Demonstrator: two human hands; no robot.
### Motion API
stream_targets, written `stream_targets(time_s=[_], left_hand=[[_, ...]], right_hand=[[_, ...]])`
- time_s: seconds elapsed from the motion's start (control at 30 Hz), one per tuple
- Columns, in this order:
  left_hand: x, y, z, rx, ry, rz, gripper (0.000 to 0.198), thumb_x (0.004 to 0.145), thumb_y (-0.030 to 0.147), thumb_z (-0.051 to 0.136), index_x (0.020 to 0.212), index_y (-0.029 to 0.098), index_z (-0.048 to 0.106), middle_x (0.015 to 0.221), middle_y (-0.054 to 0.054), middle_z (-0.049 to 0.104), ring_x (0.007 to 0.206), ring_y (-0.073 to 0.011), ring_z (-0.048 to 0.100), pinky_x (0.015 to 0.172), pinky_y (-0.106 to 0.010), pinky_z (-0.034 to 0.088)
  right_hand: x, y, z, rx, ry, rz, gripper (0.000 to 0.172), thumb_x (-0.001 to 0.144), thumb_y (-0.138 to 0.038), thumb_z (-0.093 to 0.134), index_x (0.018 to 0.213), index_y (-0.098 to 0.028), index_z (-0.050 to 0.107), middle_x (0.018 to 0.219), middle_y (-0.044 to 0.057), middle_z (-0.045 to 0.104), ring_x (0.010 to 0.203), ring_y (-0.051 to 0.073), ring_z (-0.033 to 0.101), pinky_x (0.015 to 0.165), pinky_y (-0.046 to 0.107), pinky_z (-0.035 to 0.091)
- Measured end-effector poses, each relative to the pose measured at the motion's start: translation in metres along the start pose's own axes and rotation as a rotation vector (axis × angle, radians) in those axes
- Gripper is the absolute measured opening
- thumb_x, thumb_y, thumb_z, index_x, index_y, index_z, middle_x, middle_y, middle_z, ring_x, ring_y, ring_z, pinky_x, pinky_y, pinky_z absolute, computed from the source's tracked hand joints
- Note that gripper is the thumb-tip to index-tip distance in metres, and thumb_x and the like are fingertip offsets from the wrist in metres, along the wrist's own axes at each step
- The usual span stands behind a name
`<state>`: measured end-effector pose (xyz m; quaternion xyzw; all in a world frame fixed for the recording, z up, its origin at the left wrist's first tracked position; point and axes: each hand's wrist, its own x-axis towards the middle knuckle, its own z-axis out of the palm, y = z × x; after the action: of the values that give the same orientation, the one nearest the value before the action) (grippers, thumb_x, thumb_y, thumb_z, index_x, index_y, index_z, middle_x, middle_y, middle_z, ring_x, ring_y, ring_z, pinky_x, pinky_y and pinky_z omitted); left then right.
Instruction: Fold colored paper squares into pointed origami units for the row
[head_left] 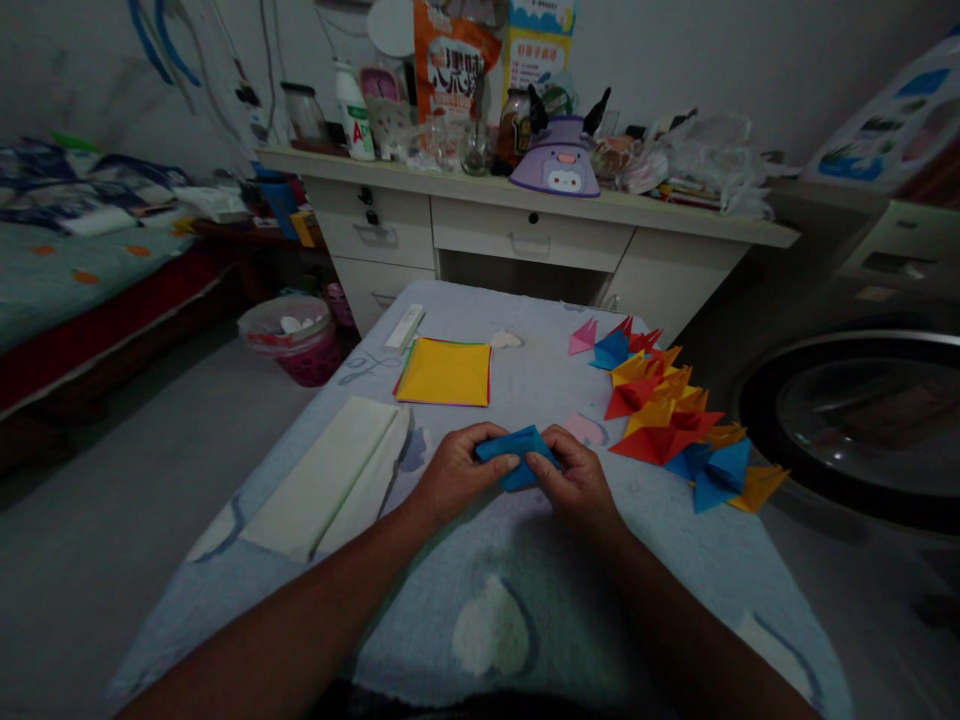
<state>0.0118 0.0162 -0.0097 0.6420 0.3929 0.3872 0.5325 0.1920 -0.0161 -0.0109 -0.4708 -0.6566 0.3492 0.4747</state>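
Both my hands meet over the middle of a cloth-covered table (525, 560). My left hand (454, 472) and my right hand (574, 480) pinch a partly folded blue paper (517, 452) between thumbs and fingers, each gripping one side of it. The paper sits just above the cloth. To the right of my right hand lies a row of several folded paper pieces (667, 415) in red, orange, yellow, blue and pink. Farther away, left of centre, rests a flat stack of square sheets (446, 372) with a yellow one on top.
A folded white sheet (334, 475) lies on the table's left side, a small white box (405, 327) near the far edge. Behind stands a cluttered white desk (525, 235). A pink bin (292, 338) and a bed (82, 270) are at left, a washing machine (855, 420) at right.
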Motion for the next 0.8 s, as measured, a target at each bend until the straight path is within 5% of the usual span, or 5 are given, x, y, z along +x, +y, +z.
stream_targets(time_s=[0.23, 0.53, 0.67, 0.8], left_hand=[[-0.0052, 0.0007, -0.0035, 0.227, 0.038, 0.227, 0.051, 0.075, 0.018, 0.066, 0.123, 0.024, 0.049, 0.106, -0.003, 0.062, 0.095, -0.0178, 0.059, 0.082, -0.029, 0.047], [-0.0062, 0.0020, -0.0042, 0.383, 0.023, 0.410, 0.029, 0.082, 0.014, 0.059, 0.108, 0.022, 0.050, 0.099, -0.002, 0.057, 0.090, -0.0159, 0.056, 0.079, -0.027, 0.044], [-0.0066, 0.0009, -0.0040, 0.403, 0.048, 0.425, 0.033, 0.083, 0.016, 0.059, 0.113, 0.022, 0.048, 0.105, -0.004, 0.057, 0.095, -0.0177, 0.056, 0.083, -0.030, 0.044], [-0.0074, -0.0002, -0.0040, 0.422, 0.042, 0.401, 0.033, 0.083, 0.018, 0.059, 0.114, 0.023, 0.048, 0.108, -0.005, 0.058, 0.097, -0.0190, 0.056, 0.085, -0.032, 0.045]], right_hand=[[-0.0001, 0.0002, 0.0025, 0.003, 0.038, -0.020, 0.013, 0.086, -0.028, 0.059, 0.075, -0.020, 0.055, 0.072, -0.002, 0.048, 0.068, 0.013, 0.047, 0.064, 0.025, 0.038], [-0.0007, 0.0005, 0.0027, -0.038, 0.066, -0.056, 0.006, 0.084, -0.026, 0.061, 0.087, -0.021, 0.058, 0.080, -0.001, 0.052, 0.075, 0.015, 0.052, 0.070, 0.028, 0.042], [-0.0018, 0.0032, 0.0044, -0.063, 0.157, -0.113, 0.034, 0.082, -0.022, 0.063, 0.114, -0.024, 0.054, 0.101, 0.004, 0.054, 0.091, 0.019, 0.054, 0.081, 0.032, 0.044], [-0.0012, -0.0016, 0.0033, -0.150, 0.188, -0.214, 0.035, 0.082, -0.018, 0.062, 0.115, -0.026, 0.055, 0.103, 0.004, 0.053, 0.091, 0.019, 0.052, 0.080, 0.033, 0.045]])
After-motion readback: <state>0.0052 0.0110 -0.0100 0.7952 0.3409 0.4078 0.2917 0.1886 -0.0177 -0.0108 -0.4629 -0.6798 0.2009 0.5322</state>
